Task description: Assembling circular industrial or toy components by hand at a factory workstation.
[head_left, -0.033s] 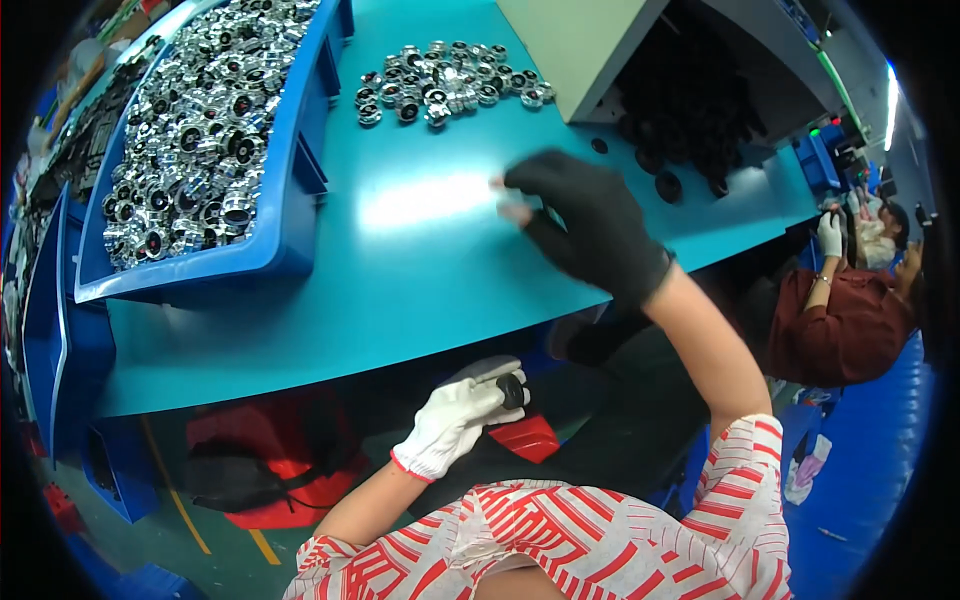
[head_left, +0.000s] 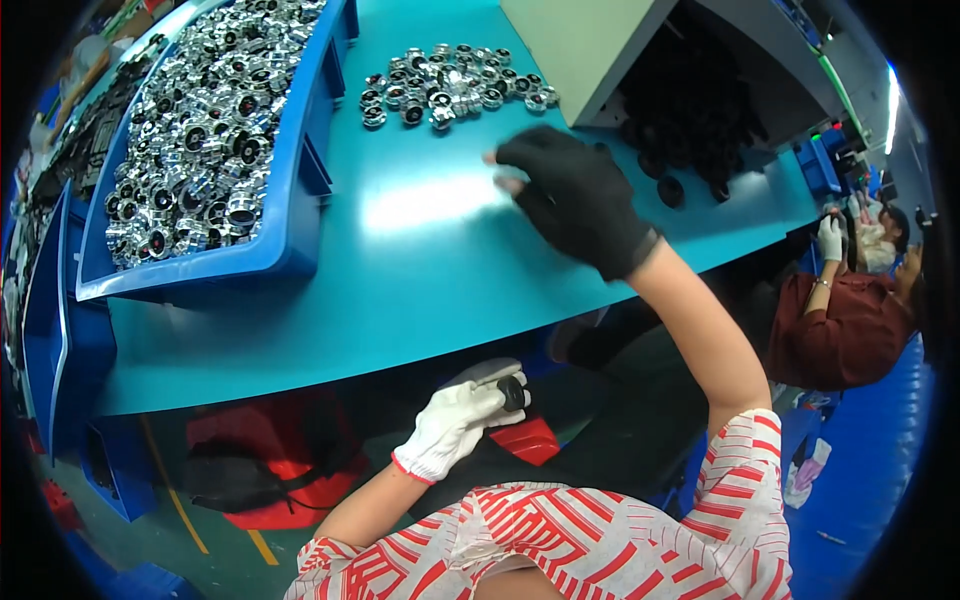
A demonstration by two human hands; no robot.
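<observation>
My left hand (head_left: 455, 417), in a white knit glove, is closed on a small round black part (head_left: 511, 393) below the table's front edge. My right hand (head_left: 580, 205) wears a black glove with bare fingertips. It hovers over the turquoise table (head_left: 400, 290), thumb and fingers apart, and nothing shows between them. Beyond it, a loose pile of shiny silver round parts with dark centres (head_left: 450, 85) lies on the table. Round black parts (head_left: 690, 135) are heaped to the right of that hand, within a pale box-like housing (head_left: 575, 50).
A large blue bin (head_left: 285, 215) full of similar silver parts stands at the left of the table. Another blue bin (head_left: 62, 330) is beside it, lower down. Red items (head_left: 280, 450) are under the table. A co-worker in a dark red top (head_left: 845, 330) sits at the right.
My right hand has shifted slightly left and toward the silver pile. It now covers a small black disc that was visible beside the housing. My left hand has barely moved.
</observation>
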